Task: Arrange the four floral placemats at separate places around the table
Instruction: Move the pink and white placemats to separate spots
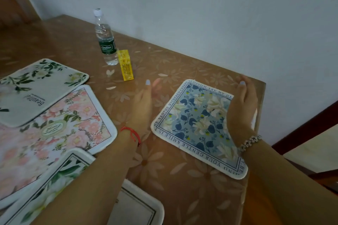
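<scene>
Here the tabletop [182,197], covered in a brown daisy-patterned cloth, carries four floral placemats. The pink placemat [54,133] lies at the left, its far end overlapped by the cream placemat [36,93] with green leaves and its near end overlapped by the white placemat [60,175] with a dark line border, which runs under the left forearm. Well apart to the right, near the table's corner, lies the blue placemat [197,124], alone and flat. The left hand [144,104] hovers open just left of it; the right hand [241,107] is open over its right edge, holding nothing. Behind stands a capped clear water bottle [106,40], seemingly almost empty, with a small yellow box [125,65] touching it.
</scene>
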`<state>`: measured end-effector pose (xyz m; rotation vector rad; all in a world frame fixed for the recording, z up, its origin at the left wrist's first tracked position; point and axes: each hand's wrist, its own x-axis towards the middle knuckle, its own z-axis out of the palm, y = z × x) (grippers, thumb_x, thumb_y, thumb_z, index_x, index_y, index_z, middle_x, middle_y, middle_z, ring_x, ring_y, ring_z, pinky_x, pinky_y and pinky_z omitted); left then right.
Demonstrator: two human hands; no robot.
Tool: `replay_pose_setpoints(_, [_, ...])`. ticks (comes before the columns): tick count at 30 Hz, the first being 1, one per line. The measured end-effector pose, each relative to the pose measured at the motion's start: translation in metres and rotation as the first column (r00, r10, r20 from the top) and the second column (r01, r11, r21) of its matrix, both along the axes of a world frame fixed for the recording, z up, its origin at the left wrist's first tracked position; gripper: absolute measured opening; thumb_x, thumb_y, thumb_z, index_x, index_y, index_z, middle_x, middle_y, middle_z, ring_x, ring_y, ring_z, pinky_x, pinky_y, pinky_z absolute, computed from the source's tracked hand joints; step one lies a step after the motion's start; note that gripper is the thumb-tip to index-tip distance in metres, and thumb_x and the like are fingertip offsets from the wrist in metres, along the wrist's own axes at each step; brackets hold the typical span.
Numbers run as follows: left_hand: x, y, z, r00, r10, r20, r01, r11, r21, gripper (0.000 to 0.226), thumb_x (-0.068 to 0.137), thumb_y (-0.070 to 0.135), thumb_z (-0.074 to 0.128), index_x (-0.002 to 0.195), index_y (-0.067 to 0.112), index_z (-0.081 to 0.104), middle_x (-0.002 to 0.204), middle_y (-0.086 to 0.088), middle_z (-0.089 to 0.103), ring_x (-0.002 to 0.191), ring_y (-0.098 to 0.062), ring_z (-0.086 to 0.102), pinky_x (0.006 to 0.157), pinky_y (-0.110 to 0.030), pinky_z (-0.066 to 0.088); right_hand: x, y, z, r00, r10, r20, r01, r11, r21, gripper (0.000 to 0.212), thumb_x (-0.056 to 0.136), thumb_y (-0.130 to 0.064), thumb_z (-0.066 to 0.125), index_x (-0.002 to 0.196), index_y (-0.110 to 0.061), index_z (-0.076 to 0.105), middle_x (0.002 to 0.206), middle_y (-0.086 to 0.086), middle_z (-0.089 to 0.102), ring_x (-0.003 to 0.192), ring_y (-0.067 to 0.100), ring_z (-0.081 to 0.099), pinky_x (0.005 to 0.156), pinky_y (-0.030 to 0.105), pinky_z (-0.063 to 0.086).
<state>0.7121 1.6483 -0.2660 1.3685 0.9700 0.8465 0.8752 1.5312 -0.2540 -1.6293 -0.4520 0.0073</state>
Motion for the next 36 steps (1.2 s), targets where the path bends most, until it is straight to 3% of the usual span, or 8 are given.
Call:
replay_pose_setpoints(4, [-0.043,-0.006,0.021,1.000,0.023,0.013,-0.023,0.999,0.043,0.046,0.095,0.052,0.023,0.114,0.038,0.063,0.104,0.015,0.068,0.113,-0.010,0.059,0.104,-0.035,0.039,-0.044,-0.002,0.021,0.999,-0.001,-0.046,0.006,0.993,0.114,0.039,0.098,-0.023,0.030,0.130,-0.014,0.051,0.130,-0.001,0.056,0.119,0.008,0.051,0.091,0.007,0.043])
replay_pose_setpoints(12, [-0.163,-0.028,0.062,1.000,0.000,0.019,-0.003,0.990,0.138,0.051,0.098,0.046,0.016,0.127,0.031,0.055,0.128,0.004,0.060,0.119,-0.007,0.045,0.099,-0.027,0.024,-0.167,-0.021,0.050,0.994,0.069,-0.085,-0.050,0.977,0.206,0.041,0.097,-0.026,0.030,0.132,-0.015,0.050,0.136,0.000,0.054,0.122,0.006,0.050,0.089,0.010,0.038])
replay_pose_setpoints(17, [-0.254,-0.042,0.079,0.998,-0.049,-0.036,0.054,0.984,0.169,0.050,0.098,0.045,0.017,0.133,0.029,0.049,0.137,0.000,0.055,0.130,-0.015,0.043,0.101,-0.032,0.026,-0.251,-0.037,0.061,0.991,0.112,-0.078,-0.107,0.992,0.060,0.043,0.095,-0.031,0.030,0.135,-0.026,0.044,0.133,0.004,0.055,0.109,0.012,0.055,0.098,0.037,0.045])
replay_pose_setpoints(21, [-0.322,-0.043,0.099,0.994,-0.080,-0.080,0.093,0.981,0.170,0.047,0.097,0.046,0.019,0.133,0.033,0.047,0.136,0.001,0.053,0.127,-0.014,0.045,0.099,-0.030,0.029,-0.312,-0.038,0.076,0.980,0.140,-0.143,-0.132,0.989,0.061,0.044,0.095,-0.027,0.031,0.138,-0.024,0.040,0.112,0.004,0.059,0.095,0.017,0.058,0.059,0.024,0.045])
replay_pose_setpoints(25, [-0.381,-0.033,0.114,0.994,-0.056,-0.095,0.073,0.981,0.179,0.047,0.098,0.047,0.020,0.135,0.032,0.045,0.138,0.000,0.051,0.128,-0.017,0.045,0.096,-0.031,0.030,-0.367,-0.025,0.088,0.979,0.164,-0.125,-0.157,0.986,0.058,0.043,0.093,-0.027,0.032,0.134,-0.023,0.042,0.101,-0.014,0.054,0.090,-0.006,0.047,0.057,0.018,0.045])
replay_pose_setpoints(27, [-0.408,-0.025,0.116,0.994,-0.029,-0.107,0.047,0.983,0.177,0.048,0.098,0.047,0.020,0.135,0.032,0.044,0.138,-0.001,0.051,0.125,-0.017,0.046,0.096,-0.031,0.030,-0.390,-0.014,0.091,0.978,0.177,-0.108,-0.173,0.984,0.042,0.040,0.093,-0.028,0.031,0.131,-0.026,0.044,0.100,-0.016,0.055,0.091,-0.002,0.053,0.062,0.012,0.046])
replay_pose_setpoints(29, [-0.432,-0.016,0.115,0.993,-0.010,-0.120,0.031,0.984,0.175,0.048,0.097,0.048,0.018,0.136,0.033,0.043,0.138,0.000,0.051,0.120,-0.014,0.046,0.097,-0.030,0.028,-0.409,-0.003,0.092,0.976,0.187,-0.114,-0.183,0.982,0.038,0.037,0.092,-0.030,0.031,0.126,-0.029,0.046,0.088,-0.018,0.060,0.085,0.011,0.061,0.076,0.029,0.046])
replay_pose_setpoints(36, [-0.490,0.023,0.110,0.989,0.078,-0.124,-0.060,0.988,0.140,0.048,0.096,0.050,0.021,0.132,0.035,0.048,0.131,0.004,0.055,0.116,-0.011,0.046,0.100,-0.032,0.030,-0.453,0.046,0.082,0.971,0.201,-0.132,-0.196,0.979,0.049,0.035,0.093,-0.021,0.031,0.123,-0.018,0.048,0.070,-0.016,0.051,0.060,0.007,0.048,0.047,0.007,0.038])
